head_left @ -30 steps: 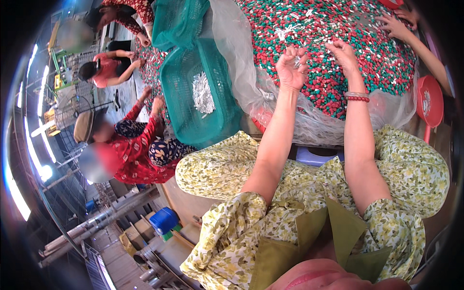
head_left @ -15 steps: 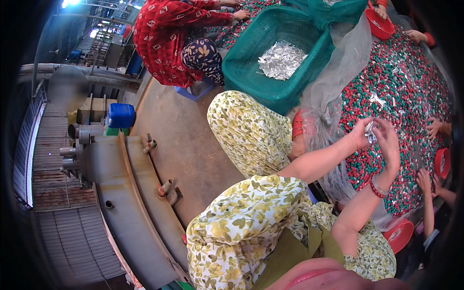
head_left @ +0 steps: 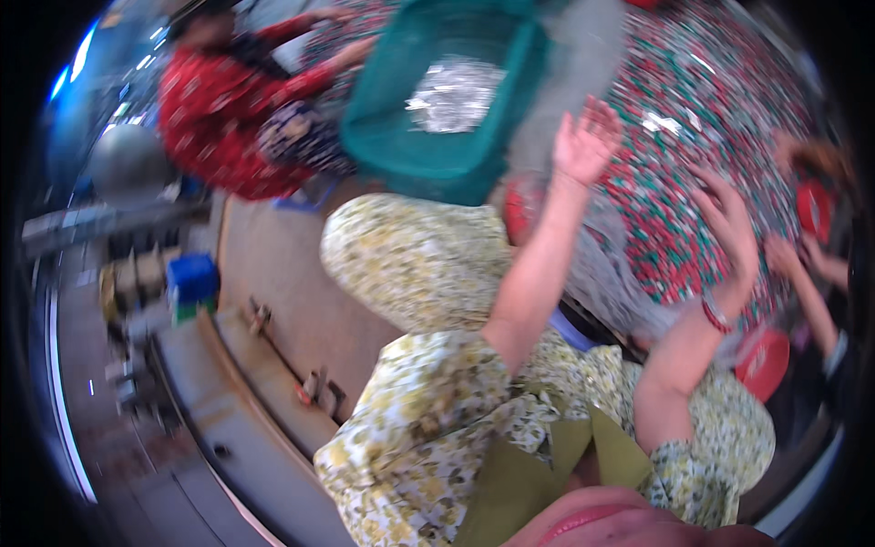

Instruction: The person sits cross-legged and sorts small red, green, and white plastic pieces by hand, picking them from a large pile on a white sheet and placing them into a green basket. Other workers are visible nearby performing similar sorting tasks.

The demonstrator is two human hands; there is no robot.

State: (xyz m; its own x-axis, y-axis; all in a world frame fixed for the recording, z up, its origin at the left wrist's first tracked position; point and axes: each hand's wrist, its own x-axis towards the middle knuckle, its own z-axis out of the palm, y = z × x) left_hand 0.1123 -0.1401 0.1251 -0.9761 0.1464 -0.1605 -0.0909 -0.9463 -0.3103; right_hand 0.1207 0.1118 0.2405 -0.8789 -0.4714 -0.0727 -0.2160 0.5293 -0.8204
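My left hand [head_left: 588,144] is raised between the green basket [head_left: 392,169] and the pile of small red and green pieces [head_left: 679,232]. Its fingers are spread and no piece shows in it. Over the pile, my right hand [head_left: 727,217] has its fingers stretched out and apart, with nothing visible between them. A heap of slim silvery pieces [head_left: 454,94] lies inside the basket. A few similar silvery pieces [head_left: 661,124] rest on top of the pile. Motion smears the picture, so the pieces' exact kind is unclear.
Crumpled clear plastic sheeting [head_left: 597,232] edges the pile. A co-worker in a red patterned shirt [head_left: 219,118] sits beyond the basket at left. Other people's hands [head_left: 788,257] reach in from the right, near red bowls [head_left: 764,363]. A blue container [head_left: 191,278] stands far left.
My hands, which were together with silvery pieces in them, have parted. The left has swung up toward the basket and is now empty. The whole view has shifted.
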